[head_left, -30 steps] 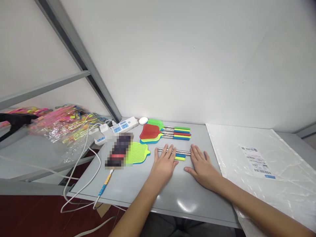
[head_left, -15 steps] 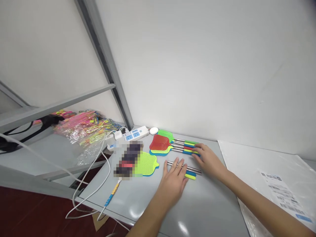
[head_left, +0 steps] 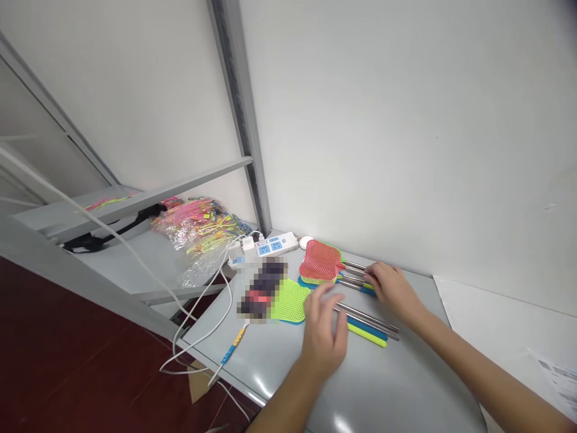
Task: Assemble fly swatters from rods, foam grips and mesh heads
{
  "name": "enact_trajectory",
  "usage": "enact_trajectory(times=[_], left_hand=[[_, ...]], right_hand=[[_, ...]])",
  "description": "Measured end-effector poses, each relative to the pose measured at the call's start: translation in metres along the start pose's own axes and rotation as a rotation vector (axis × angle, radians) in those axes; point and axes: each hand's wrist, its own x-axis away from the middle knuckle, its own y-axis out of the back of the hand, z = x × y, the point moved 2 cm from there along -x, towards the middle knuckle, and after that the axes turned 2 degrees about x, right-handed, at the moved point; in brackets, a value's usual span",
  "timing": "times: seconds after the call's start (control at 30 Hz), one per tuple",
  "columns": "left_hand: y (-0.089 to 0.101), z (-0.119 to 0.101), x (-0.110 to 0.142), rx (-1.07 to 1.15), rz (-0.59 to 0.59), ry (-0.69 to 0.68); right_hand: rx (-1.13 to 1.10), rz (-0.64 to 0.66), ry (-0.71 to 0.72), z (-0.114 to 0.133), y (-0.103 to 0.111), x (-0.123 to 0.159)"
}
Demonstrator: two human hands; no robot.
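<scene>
My right hand (head_left: 395, 293) is closed round the handle end of the red fly swatter (head_left: 321, 260), whose mesh head is tilted up above the other swatters. Beneath it lie green, yellow and blue fly swatters with metal shafts, mostly covered. My left hand (head_left: 325, 331) is open, fingers apart and slightly curled, over loose metal rods (head_left: 367, 317). Beside those rods is the yellow handle (head_left: 367, 334) with a blue one behind it. A yellow-green fly swatter head (head_left: 293, 302) lies left of my left hand, over a blue one.
A blurred-out phone (head_left: 262, 291) with a cable lies at the table's left. Behind it are a white power strip (head_left: 276, 245) and a round white object (head_left: 306, 242). Bagged colourful items (head_left: 202, 222) rest on the left shelf. White plastic sheeting (head_left: 478, 313) covers the right side.
The view has swung left. My right hand has taken hold of the red fly swatter, and its head has risen and tilted. My left hand has lifted a little off the rods.
</scene>
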Motion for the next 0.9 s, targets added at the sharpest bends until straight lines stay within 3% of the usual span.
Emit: enact_trajectory(times=[0.07,0.13,0.17,0.23,0.3,0.37,0.57,0.8,0.9], left_hand=[[0.016,0.005,-0.006,0.041,-0.256,0.083],[0.033,0.009,-0.013,0.156,-0.379,0.223],[0.040,0.009,-0.016,0.263,-0.356,0.317],[0.046,0.004,-0.020,0.485,-0.173,0.502],[0.046,-0.008,-0.017,0.624,0.037,0.588],[0.042,-0.024,-0.008,0.684,0.155,0.599],[0.039,-0.060,0.035,0.781,0.170,0.643],[0.047,-0.084,0.072,0.926,0.291,0.870],[0.046,-0.088,0.085,1.024,0.365,1.115]], right_hand=[[0.001,0.003,-0.005,0.005,0.023,0.017],[0.007,0.014,0.039,0.015,0.047,0.041],[0.017,0.030,0.081,0.022,0.057,0.053],[0.052,0.055,0.132,0.036,0.072,0.077],[0.076,0.095,0.141,0.051,0.080,0.096],[0.066,0.158,0.129,0.064,0.082,0.110],[-0.063,0.244,0.119,0.089,0.089,0.146],[0.406,-0.021,0.455,0.103,0.102,0.199],[0.440,-0.081,0.542,0.101,0.105,0.212]])
